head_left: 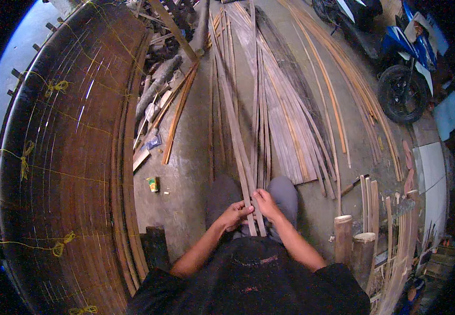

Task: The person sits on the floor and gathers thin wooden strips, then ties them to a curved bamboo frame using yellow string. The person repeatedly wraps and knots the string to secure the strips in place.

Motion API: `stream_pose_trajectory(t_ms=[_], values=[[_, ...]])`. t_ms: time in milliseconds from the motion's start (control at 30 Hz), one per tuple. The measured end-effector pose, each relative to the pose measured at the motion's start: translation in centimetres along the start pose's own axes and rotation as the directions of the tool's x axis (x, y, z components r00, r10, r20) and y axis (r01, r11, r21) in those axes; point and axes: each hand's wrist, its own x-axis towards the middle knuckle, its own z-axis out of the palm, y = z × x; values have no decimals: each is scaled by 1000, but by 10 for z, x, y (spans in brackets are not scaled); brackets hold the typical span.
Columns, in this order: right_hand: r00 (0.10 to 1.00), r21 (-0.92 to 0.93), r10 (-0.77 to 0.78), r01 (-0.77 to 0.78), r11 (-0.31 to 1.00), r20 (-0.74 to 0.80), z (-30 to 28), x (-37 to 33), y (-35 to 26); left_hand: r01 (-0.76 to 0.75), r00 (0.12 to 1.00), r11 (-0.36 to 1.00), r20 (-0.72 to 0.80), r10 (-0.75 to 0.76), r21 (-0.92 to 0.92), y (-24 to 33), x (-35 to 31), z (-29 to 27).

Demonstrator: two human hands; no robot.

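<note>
Concrete floor (185,202), bare grey, in a cluttered workroom. Along the left side: one large dark slatted panel (75,173), bound with yellow cord (58,87). Straight ahead: a broad spread of loose slats (290,126), brown and greyish, running away from the seated person. Upper right: one blue-and-white motorcycle (405,94), parked. Lower right: cut round posts (343,236), standing beside upright thin strips.

Principal item: a pair of long, thin strips (240,152) — near ends together between the person's knees, far lengths reaching forward over the floor. Left hand (236,215): thumb and fingers pinching the strips near their close end. Right hand (265,205): fingers curled, gripping at their right edge — just beside the left hand, slightly farther forward.
</note>
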Motion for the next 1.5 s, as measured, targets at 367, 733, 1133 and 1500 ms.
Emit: stream_pose_trajectory(t_ms=[367, 733, 1133, 1500], values=[[987, 35, 92, -88, 996, -130, 5, -25, -14, -19, 1000, 998, -25, 18, -51, -1, -1, 12], [956, -167, -181, 144, 975, -229, 10, -16, 2, -76, 996, 997, -50, 77, 17, -9, 6, 11], [836, -395, -439, 300, 868, -330, -38, -49, -58, -388, 919, 888, 23, 395, 248, 35, 4, 43], [654, -605, -631, 319, 730, -417, -144, -64, -82, -269, 961, 958, -30, 273, 102, 137, 153, 106]])
